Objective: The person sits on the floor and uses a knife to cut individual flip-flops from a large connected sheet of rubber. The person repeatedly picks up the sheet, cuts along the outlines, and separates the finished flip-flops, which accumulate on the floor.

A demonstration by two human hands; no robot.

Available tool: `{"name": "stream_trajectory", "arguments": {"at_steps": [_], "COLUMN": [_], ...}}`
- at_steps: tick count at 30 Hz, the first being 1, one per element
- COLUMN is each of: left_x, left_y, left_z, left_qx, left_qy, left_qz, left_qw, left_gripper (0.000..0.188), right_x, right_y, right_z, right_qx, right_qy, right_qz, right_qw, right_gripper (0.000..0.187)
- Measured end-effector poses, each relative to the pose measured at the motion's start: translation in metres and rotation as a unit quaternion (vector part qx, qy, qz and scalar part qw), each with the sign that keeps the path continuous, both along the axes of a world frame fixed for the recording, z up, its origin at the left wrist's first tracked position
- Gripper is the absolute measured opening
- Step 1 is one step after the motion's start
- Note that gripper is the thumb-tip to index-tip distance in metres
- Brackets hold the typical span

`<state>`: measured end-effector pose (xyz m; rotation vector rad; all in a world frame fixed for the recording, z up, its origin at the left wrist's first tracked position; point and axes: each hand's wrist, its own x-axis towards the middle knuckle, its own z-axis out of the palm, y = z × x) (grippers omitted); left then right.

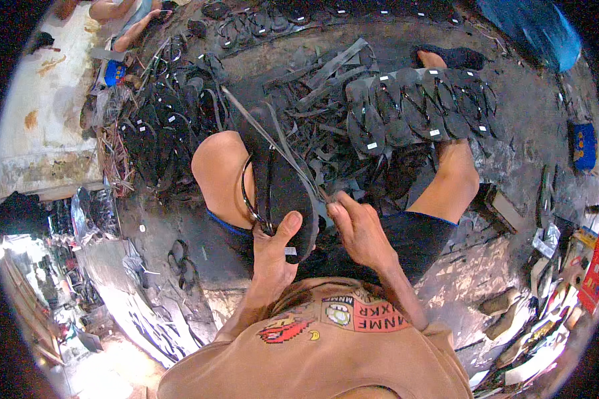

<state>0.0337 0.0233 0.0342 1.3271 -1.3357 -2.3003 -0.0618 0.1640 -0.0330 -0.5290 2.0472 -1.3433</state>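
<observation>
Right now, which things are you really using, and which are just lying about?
In use:
left hand gripping the black sandal
right hand pinching its long strap

Lying about:
row of sandals
pile of sandals
rubber scraps
blue box

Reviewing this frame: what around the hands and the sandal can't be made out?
Head view only:
- Left hand: its fingers are hidden behind the black sandal it grips.
- Right hand: fingertips curl under; whether they pinch the long strips is unclear.
- Sandal heel end: covered by the left thumb.
- Row of sandals: strap detail too dark to tell apart.
- Other person: cut off by the top edge.
</observation>
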Motion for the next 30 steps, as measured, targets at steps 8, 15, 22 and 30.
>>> {"name": "stream_trajectory", "arguments": {"at_steps": [8, 15, 22, 30], "left_x": [0.009, -0.019, -0.051, -0.018], "left_y": [0.003, -0.019, -0.041, -0.044], "left_z": [-0.008, 0.002, 0.035, 0.044], "left_qx": [0.022, -0.297, -0.079, -0.034], "left_qy": [0.031, 0.033, 0.092, 0.024], "left_qz": [-0.041, -0.247, -0.105, -0.133], "left_qw": [0.998, 0.922, 0.987, 0.99], "left_gripper": [0.05, 0.075, 0.036, 0.038], "right_x": [-0.059, -0.062, -0.001, 0.106], "right_y": [-0.066, -0.018, 0.019, 0.119], "right_z": [-0.029, 0.027, 0.065, 0.044], "right_qx": [-0.221, -0.213, -0.164, 0.121], "right_qy": [-0.112, -0.102, -0.002, 0.003], "right_qz": [-0.105, -0.129, -0.147, 0.02], "right_qw": [0.963, 0.963, 0.975, 0.992], "right_gripper": [0.042, 0.031, 0.034, 0.031]}}
